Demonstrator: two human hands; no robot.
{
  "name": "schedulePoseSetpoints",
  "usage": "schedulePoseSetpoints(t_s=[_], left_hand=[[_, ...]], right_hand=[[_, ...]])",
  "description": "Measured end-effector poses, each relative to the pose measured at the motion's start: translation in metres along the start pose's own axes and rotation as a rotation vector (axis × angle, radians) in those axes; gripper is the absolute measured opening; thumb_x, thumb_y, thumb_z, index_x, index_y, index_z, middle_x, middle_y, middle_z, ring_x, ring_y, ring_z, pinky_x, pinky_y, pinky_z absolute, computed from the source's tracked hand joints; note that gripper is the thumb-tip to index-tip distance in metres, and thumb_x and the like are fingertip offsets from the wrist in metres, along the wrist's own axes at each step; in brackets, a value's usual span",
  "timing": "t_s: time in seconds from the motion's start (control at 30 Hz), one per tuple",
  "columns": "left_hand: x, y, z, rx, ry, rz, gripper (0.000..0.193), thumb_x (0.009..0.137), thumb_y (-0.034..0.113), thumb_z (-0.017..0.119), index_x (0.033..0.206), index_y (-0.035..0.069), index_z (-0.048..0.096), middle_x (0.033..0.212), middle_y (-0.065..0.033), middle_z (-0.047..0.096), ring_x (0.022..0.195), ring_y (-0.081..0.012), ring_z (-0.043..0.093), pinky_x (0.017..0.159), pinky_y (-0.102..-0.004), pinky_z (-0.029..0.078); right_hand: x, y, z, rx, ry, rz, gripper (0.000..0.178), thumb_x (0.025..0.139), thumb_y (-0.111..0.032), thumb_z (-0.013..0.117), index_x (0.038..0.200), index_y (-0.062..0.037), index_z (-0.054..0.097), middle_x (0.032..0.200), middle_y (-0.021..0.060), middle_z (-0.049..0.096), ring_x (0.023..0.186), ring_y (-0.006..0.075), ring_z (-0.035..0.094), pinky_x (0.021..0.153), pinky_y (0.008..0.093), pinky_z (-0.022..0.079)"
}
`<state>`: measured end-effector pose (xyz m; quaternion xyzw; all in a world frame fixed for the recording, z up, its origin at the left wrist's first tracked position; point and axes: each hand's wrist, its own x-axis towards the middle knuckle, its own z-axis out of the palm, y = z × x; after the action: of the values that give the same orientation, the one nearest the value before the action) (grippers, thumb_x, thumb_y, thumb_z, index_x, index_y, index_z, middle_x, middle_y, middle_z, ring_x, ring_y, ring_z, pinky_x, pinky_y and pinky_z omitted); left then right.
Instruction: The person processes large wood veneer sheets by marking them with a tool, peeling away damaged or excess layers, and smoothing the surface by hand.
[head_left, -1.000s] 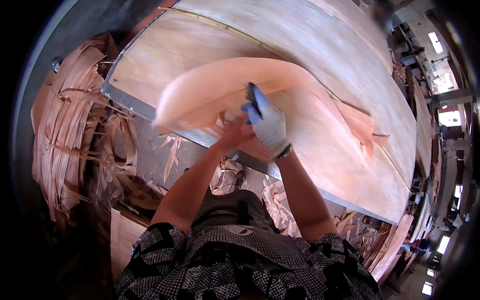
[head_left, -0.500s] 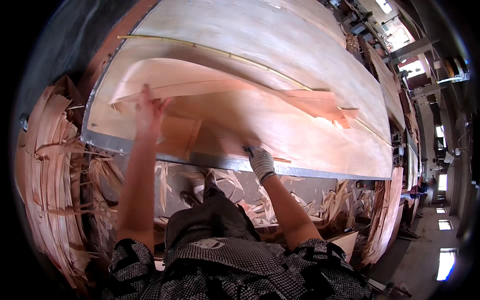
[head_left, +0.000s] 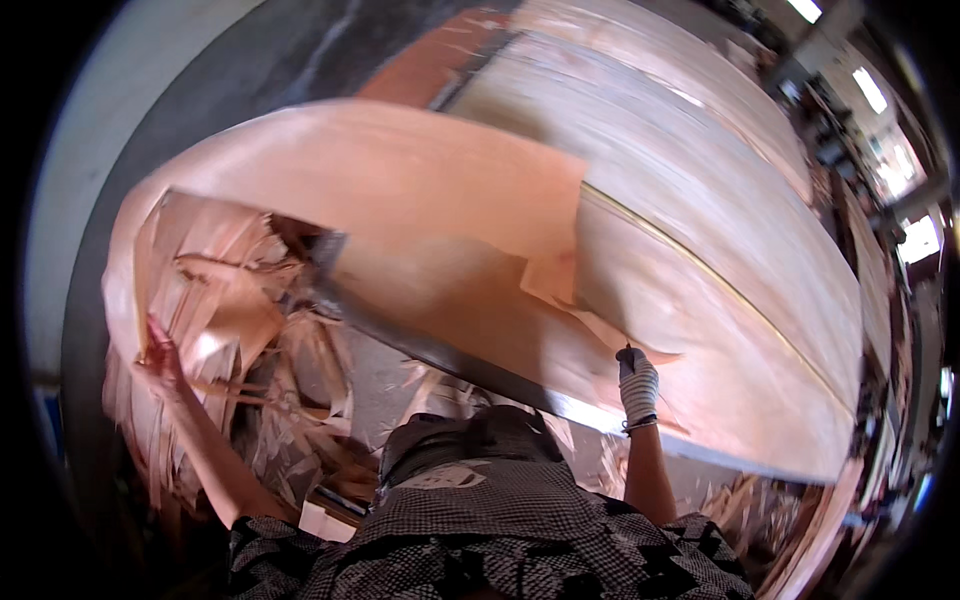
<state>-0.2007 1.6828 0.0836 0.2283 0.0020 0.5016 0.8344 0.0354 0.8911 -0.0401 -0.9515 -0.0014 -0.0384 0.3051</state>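
Note:
A long, pinkish-tan sheet of wood veneer [head_left: 420,160] arcs off the left end of the wide veneer stack [head_left: 690,310] and bends down toward me. My bare left hand [head_left: 160,365] is closed on its hanging end, out beyond the stack and above the scrap pile. The sheet's other end lies on the stack, with a ragged, narrow piece [head_left: 600,325] reaching toward my right side. My right hand [head_left: 638,388], in a striped knitted glove, is closed at that ragged piece near the stack's front edge. Something small and dark shows at its fingers; its kind is unclear.
Torn veneer scraps [head_left: 290,370] lie heaped on the floor to the left and beneath the front edge. A thin bamboo-like rod [head_left: 720,265] runs lengthwise over the stack. Further veneer stacks [head_left: 650,50] stand beyond. A dark metal edge [head_left: 450,370] borders the near side.
My left hand has swung left and toward me, drawing the veneer sheet off the stack into a large arc. My right hand has moved right along the front edge. The view has turned left.

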Motion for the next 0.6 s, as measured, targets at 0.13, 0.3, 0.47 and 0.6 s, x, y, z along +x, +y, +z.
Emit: schedulePoseSetpoints(t_s=[0.13, 0.3, 0.47, 0.6], left_hand=[[-0.031, -0.083, 0.069, 0.011, 0.287, -0.224, 0.078, 0.079, 0.056, 0.051, 0.127, -0.004, 0.034, 0.134, -0.0252, 0.032, 0.125, -0.0412, 0.027, 0.103, -0.058, 0.021], [0.112, -0.062, 0.054, 0.004, 0.317, -0.086, 0.069, 0.078, 0.053, 0.055, 0.12, 0.0, 0.044, 0.123, -0.0253, 0.043, 0.122, -0.0417, 0.032, 0.103, -0.0574, 0.023], [0.269, -0.056, 0.012, 0.204, 0.217, -0.242, 0.038, 0.09, 0.033, 0.044, 0.1, -0.002, 0.052, 0.111, -0.0215, 0.053, 0.109, -0.0343, 0.049, 0.098, -0.0449, 0.04], [0.405, 0.011, -0.035, 0.454, -0.144, -0.572, 0.031, 0.091, 0.028, 0.042, 0.088, 0.002, 0.058, 0.089, -0.0112, 0.06, 0.08, -0.0206, 0.059, 0.069, -0.0266, 0.05]], right_hand=[[0.05, -0.085, 0.052, -0.06, -0.218, -0.16, 0.014, 0.084, -0.017, 0.051, 0.093, -0.0087, 0.058, 0.085, 0.0165, 0.063, 0.079, 0.0339, 0.06, 0.067, 0.042, 0.048], [0.104, -0.217, 0.135, -0.136, -0.288, -0.392, 0.016, 0.083, -0.014, 0.051, 0.096, -0.008, 0.057, 0.092, 0.0166, 0.062, 0.086, 0.0331, 0.059, 0.074, 0.0421, 0.047], [0.126, -0.308, 0.186, 0.006, -0.214, -0.384, 0.021, 0.08, -0.005, 0.052, 0.1, -0.0012, 0.057, 0.103, 0.0177, 0.058, 0.095, 0.0329, 0.056, 0.086, 0.0389, 0.043], [0.133, -0.404, 0.245, -0.055, -0.211, -0.612, 0.021, 0.079, -0.005, 0.053, 0.099, -0.0013, 0.056, 0.105, 0.0178, 0.057, 0.098, 0.0342, 0.054, 0.086, 0.0379, 0.043]])
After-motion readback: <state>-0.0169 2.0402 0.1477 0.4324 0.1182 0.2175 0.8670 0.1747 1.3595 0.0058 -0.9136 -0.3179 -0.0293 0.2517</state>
